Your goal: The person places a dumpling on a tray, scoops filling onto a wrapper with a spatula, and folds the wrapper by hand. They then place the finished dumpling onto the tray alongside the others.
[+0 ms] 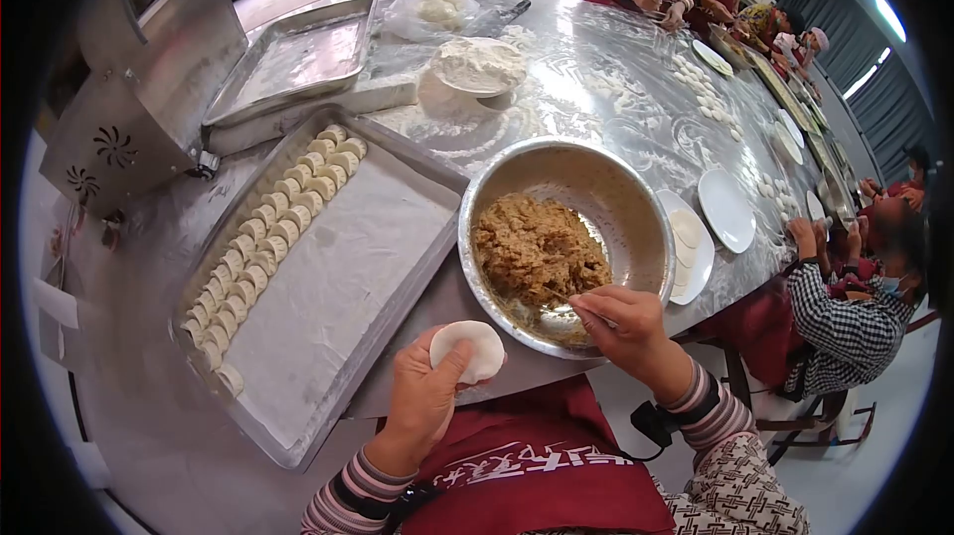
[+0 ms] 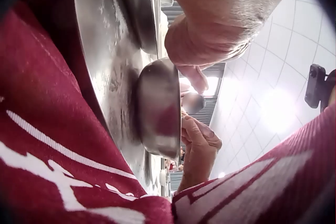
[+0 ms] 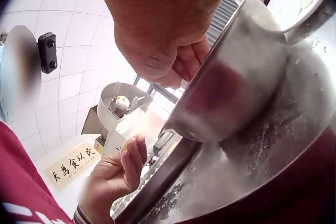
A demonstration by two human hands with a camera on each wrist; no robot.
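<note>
In the head view my left hand (image 1: 425, 394) holds a round white dough wrapper (image 1: 475, 350), thumb across its face, beside the tray's near corner. My right hand (image 1: 632, 328) pinches a thin utensil at the near rim of a steel bowl (image 1: 636, 227), its tip by the brown minced filling (image 1: 532, 245). A metal tray (image 1: 348, 361) at the left carries rows of folded dumplings (image 1: 266, 227) on white paper. The left wrist view has the bowl (image 2: 160, 108) between my left hand (image 2: 210, 40) and right hand (image 2: 199, 150). In the right wrist view the bowl wall hides the utensil's end.
Right of the bowl, a white plate (image 1: 704, 262) bears several wrappers, with another plate (image 1: 727, 210) beside it. A flour bowl (image 1: 479, 66), a plastic bag (image 1: 429, 10) and a second tray (image 1: 224, 103) stand farther back. A machine (image 1: 149, 98) is at the left; several people sit or stand along the right.
</note>
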